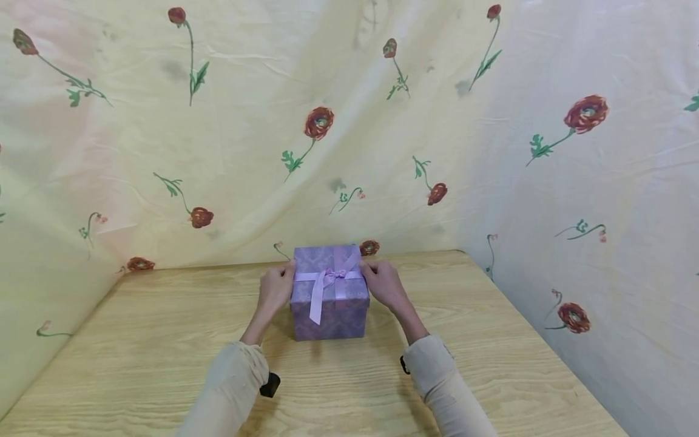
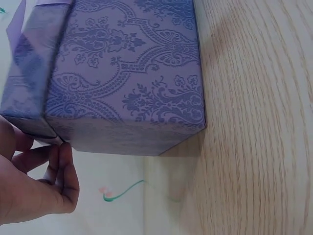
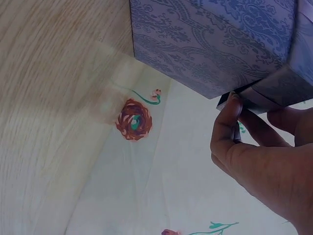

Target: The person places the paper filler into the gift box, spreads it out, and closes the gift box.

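A purple patterned gift box (image 1: 330,323) stands on the table, its lid (image 1: 312,260) tied with a lilac ribbon bow (image 1: 334,275). My left hand (image 1: 276,286) grips the lid's left side; in the left wrist view its curled fingers (image 2: 62,164) are at the lid's lower edge. On the opposite side, my right hand (image 1: 385,284) pinches the lid, fingertips under its rim. A dark gap between lid (image 3: 288,88) and box body (image 3: 195,46) shows in the right wrist view, so the lid sits tilted there. The box's inside is hidden.
The light wood table (image 1: 180,340) spreads around the box on both sides. A cream curtain with red flowers (image 1: 246,121) hangs behind the table and along its sides. Each wrist wears a dark device (image 1: 270,385) near the sleeve.
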The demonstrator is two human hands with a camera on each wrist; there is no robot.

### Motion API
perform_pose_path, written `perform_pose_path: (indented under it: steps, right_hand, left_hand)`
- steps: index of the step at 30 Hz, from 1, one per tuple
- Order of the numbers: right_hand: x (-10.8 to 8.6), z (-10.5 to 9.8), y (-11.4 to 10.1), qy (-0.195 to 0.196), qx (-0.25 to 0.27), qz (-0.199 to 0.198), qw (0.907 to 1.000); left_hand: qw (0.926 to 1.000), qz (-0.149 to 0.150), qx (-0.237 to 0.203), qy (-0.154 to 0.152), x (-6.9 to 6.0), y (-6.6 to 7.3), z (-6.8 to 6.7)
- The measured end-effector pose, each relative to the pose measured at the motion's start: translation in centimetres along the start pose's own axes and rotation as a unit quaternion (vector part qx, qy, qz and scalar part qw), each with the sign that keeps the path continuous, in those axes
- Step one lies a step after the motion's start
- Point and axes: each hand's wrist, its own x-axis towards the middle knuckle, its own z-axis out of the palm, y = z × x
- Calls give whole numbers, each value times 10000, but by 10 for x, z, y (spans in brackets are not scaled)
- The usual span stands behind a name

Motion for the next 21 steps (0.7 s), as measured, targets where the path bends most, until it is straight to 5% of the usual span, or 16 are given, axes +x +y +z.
perform_pose_path:
  steps: [21]
  right_hand:
    - [-5, 11, 9, 25, -127, 267, 9996]
  left_hand:
    - [9997, -237, 28, -107, -1, -11, 7]
